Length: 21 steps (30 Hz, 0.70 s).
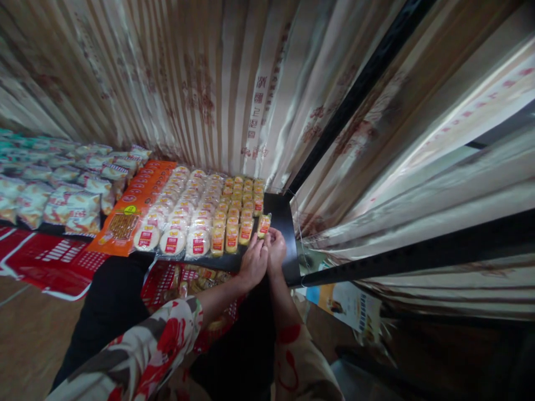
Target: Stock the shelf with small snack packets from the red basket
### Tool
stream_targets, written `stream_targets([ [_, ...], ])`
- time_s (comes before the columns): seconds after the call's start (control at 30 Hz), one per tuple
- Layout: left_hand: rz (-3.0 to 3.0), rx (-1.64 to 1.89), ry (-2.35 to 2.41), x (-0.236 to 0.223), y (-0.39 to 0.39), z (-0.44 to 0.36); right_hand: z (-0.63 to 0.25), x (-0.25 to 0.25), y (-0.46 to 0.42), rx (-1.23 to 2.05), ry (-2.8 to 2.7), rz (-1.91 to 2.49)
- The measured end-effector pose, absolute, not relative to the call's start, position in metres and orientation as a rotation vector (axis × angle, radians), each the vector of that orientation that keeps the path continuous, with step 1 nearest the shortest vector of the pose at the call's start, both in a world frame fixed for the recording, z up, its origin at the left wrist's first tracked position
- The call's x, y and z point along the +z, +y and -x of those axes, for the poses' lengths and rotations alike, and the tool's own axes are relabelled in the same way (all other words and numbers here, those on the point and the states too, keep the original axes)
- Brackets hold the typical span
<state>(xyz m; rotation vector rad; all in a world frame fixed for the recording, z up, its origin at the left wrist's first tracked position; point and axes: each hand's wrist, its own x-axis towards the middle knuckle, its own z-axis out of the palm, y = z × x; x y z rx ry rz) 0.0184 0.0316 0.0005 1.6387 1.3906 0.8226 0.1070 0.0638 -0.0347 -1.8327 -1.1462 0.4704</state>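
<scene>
Side by side at the front right of the black shelf point(281, 223), my left hand point(254, 262) and my right hand point(276, 249) meet with fingers closed. Their fingertips are at the lower end of a small wrapped snack cake point(264, 224), yellow with a red and white label. It stands upright, slightly apart from the front packet of the nearest row point(246, 231). Several rows of matching small cakes lie to its left. Beyond these are rows of round white wrapped crackers point(173, 240). My hands partly hide the fingertips' grip.
An orange snack bag point(121, 223) and several white packets point(75, 203) continue leftward. Below the shelf sits a red basket point(161, 284) with packaged snacks. Printed curtains point(234, 83) hang behind. Black metal posts point(355, 106) and a rail point(397, 256) border the right.
</scene>
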Motion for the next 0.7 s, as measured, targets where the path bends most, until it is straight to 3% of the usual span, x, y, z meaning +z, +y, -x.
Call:
stream_targets([
  [0.7,-1.512,0.903,1.383,-0.018,0.050,-0.038,-0.106,-0.047,0.104,0.468,-1.143,1.831],
])
